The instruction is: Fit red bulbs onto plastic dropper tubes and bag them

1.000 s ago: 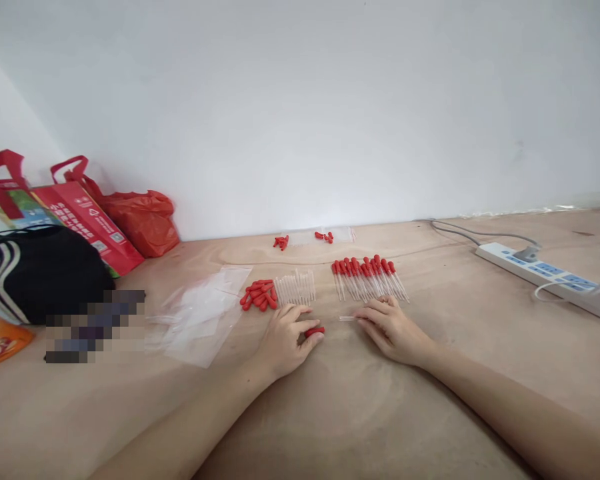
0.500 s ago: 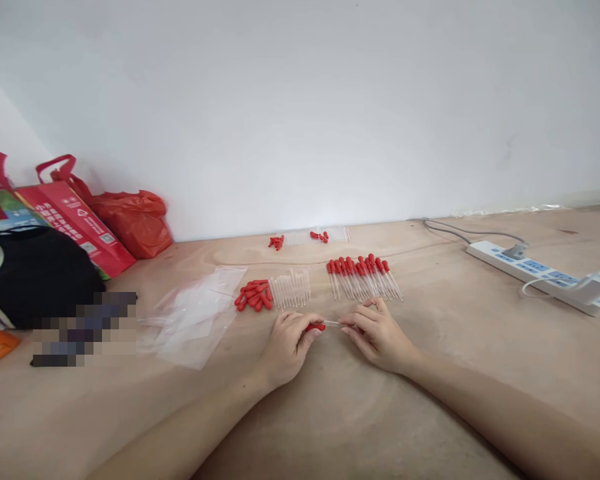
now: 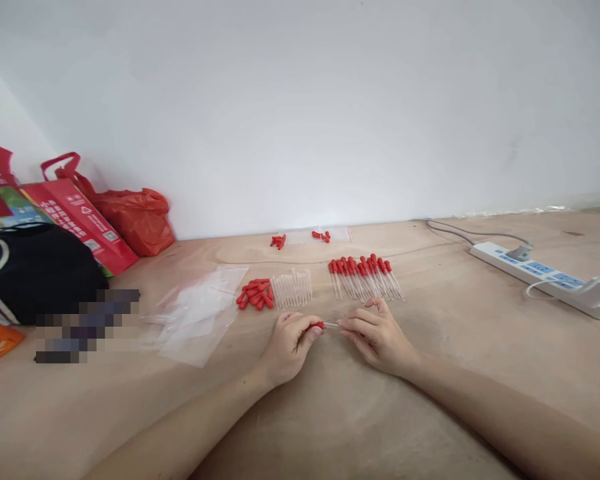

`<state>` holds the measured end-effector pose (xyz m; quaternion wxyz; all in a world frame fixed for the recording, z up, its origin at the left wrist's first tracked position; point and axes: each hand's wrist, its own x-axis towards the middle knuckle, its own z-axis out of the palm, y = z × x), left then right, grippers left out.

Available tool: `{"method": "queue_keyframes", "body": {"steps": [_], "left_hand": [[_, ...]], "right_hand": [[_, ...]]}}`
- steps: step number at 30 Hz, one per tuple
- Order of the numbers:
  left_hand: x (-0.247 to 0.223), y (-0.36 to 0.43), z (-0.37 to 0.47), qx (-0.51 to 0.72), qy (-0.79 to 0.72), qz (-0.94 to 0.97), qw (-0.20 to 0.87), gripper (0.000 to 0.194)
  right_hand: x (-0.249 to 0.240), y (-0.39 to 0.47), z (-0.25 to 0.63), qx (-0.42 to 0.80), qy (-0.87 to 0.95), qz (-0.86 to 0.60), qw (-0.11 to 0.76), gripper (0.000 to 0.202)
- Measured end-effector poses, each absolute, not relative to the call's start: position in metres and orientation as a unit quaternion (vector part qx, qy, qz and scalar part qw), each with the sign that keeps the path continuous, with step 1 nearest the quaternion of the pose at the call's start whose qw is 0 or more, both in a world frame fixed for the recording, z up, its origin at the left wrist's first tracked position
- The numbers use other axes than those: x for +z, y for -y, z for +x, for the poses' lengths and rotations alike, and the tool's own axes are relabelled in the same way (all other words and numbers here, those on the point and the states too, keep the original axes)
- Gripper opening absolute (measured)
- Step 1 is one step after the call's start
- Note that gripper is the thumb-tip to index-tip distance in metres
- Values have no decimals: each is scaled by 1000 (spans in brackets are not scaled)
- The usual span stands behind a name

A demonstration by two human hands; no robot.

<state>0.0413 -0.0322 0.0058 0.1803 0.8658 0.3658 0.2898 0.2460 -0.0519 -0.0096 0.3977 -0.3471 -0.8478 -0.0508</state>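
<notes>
Bench (image 3: 325, 417), wooden, back edge along a pale wall; contents as follows.

Left hand (image 3: 289, 348): thumb and fingers clamped on one red bulb (image 3: 321, 325), its open end toward the right hand; position mid-width of the bench, farther from the back edge than the rows.

Right hand (image 3: 381, 341): fingertips pinched on one thin clear tube (image 3: 331, 325), held level, its near end at the bulb's mouth; how far it enters cannot be told.

Loose red bulbs (image 3: 256, 294), one heap, beyond the left hand. Clear tubes (image 3: 293, 289), one row, just right of the heap.

Red-topped droppers (image 3: 365, 275), one row, bulbs toward the back edge, beyond the right hand.

Clear plastic bags (image 3: 200, 323), flat, overlapping, left of the heap.

Near the back edge: small red pieces (image 3: 279, 241), two clusters, with a clear packet (image 3: 341, 233).

Right side of the bench: white power strip (image 3: 534, 271), grey cord running toward the back edge.

Back left corner: red plastic bag (image 3: 141, 221), lettered red tote (image 3: 83, 223); before them, a black striped bag (image 3: 55, 273).
</notes>
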Motion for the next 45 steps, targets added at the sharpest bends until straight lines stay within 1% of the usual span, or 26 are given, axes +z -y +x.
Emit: {"method": "queue_keyframes", "body": {"steps": [8, 14, 23, 28, 34, 35, 37, 39, 40, 41, 43, 45], "left_hand": [[4, 37, 39, 281, -321, 898, 111, 21], [4, 39, 41, 276, -308, 907, 75, 22], [2, 40, 43, 276, -286, 917, 44, 20], [4, 33, 40, 272, -282, 919, 38, 16], [5, 23, 31, 286, -271, 919, 3, 15], [4, 22, 29, 295, -282, 913, -1, 17], [3, 21, 26, 313, -325, 892, 0, 30], [3, 20, 24, 308, -363, 879, 24, 40], [3, 19, 23, 294, -370, 880, 44, 38], [4, 19, 23, 276, -369, 885, 64, 32], [6, 19, 23, 244, -356, 897, 97, 20], [7, 20, 24, 233, -346, 902, 112, 16]], "right_hand": [[-5, 49, 251, -63, 869, -312, 380, 20], [-5, 52, 247, -91, 869, -326, 361, 20], [-8, 54, 236, -62, 874, -337, 344, 25], [-7, 51, 236, -46, 879, -353, 317, 26], [3, 55, 234, -80, 884, -380, 259, 19], [4, 55, 236, -81, 882, -388, 255, 19], [7, 51, 242, -72, 857, -434, 267, 19], [10, 39, 252, -51, 797, -522, 299, 21], [13, 31, 258, -37, 756, -572, 316, 22], [15, 22, 264, -19, 718, -616, 322, 23], [19, 2, 273, 13, 658, -684, 315, 25], [20, -17, 277, 17, 627, -721, 295, 26]]}}
